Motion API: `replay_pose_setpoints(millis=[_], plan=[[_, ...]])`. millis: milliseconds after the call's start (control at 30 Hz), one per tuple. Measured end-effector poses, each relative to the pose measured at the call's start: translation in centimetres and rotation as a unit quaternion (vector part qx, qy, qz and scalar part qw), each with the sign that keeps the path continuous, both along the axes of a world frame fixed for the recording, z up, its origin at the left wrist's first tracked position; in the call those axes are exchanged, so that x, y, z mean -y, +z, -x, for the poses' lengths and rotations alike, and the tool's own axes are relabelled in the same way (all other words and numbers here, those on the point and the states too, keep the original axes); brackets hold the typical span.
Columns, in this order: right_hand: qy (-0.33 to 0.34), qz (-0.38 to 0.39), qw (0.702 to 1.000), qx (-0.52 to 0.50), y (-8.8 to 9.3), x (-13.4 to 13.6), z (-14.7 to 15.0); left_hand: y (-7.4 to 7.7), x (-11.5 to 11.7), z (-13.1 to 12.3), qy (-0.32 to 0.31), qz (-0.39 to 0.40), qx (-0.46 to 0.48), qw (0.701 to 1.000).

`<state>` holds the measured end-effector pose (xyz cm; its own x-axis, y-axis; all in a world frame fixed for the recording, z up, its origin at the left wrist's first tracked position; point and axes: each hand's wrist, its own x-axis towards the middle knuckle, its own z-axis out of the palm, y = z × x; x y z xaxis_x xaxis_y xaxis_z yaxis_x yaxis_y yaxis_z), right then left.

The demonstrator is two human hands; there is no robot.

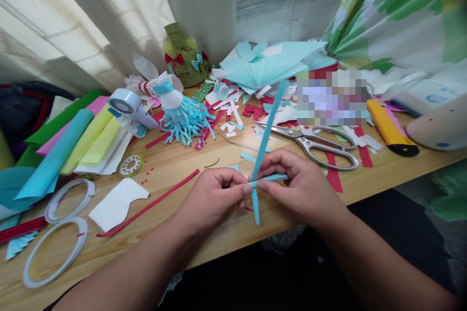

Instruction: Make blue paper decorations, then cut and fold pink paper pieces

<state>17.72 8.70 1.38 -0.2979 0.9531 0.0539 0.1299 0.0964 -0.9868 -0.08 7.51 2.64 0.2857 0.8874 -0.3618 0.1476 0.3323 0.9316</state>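
Note:
My left hand (211, 199) and my right hand (299, 184) meet above the wooden table (204, 223), pinching light blue paper strips (268, 179) between their fingertips. One long strip (267, 126) rises from the pinch toward the far side and hangs below it, crossing a shorter strip held level. The crossing itself is partly hidden by my fingers. Steel scissors (310, 143) lie just beyond my right hand, and a thin red paper strip (149, 201) lies to the left of my left hand.
Paper scraps cover the far table beside a pale blue paper fan (262, 70) and a blue paper tassel figure (180, 114). A tape dispenser (126, 109), coloured paper rolls (54, 153), tape rolls (54, 251) and a yellow utility knife (390, 126) lie about. Curtains hang behind.

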Motion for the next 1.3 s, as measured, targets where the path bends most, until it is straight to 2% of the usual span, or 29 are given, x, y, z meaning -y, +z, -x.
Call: replay_pose_setpoints(millis=[367, 500, 600, 667, 800, 900, 1000, 1100, 1300], plan=[[0.031, 0.023, 0.999, -0.013, -0.3, 0.1, 0.0, -0.7, 0.0, 0.1, -0.005, 0.079, 0.096, 0.992], [0.029, -0.023, 0.999, -0.003, -0.5, 0.1, -0.1, -0.8, 0.0, 0.1, -0.006, 0.074, 0.106, 0.992], [0.006, -0.111, 0.994, 0.008, -0.9, 0.0, -0.3, -0.8, 0.0, 0.0, 0.018, 0.057, 0.108, 0.992], [-0.016, -0.213, 0.977, 0.022, -1.2, -0.2, -0.5, -0.8, 0.0, 0.0, 0.040, 0.048, 0.109, 0.992], [-0.024, -0.437, 0.892, 0.116, -1.7, -0.3, -0.7, -0.8, -0.1, 0.1, 0.061, 0.058, 0.117, 0.990], [-0.037, -0.516, 0.842, 0.156, -2.0, -0.1, -0.5, -0.8, -0.1, 0.1, 0.048, 0.068, 0.125, 0.989], [-0.052, -0.540, 0.824, 0.165, -2.0, 0.5, -0.3, -0.6, 0.0, 0.0, 0.036, 0.070, 0.124, 0.989], [-0.056, -0.537, 0.822, 0.182, -1.7, 1.1, -0.5, -0.4, 0.2, -0.1, 0.024, 0.072, 0.121, 0.990], [-0.008, -0.477, 0.859, 0.188, -0.2, 2.0, -1.1, 0.1, 0.7, -0.4, 0.003, 0.075, 0.119, 0.990]])
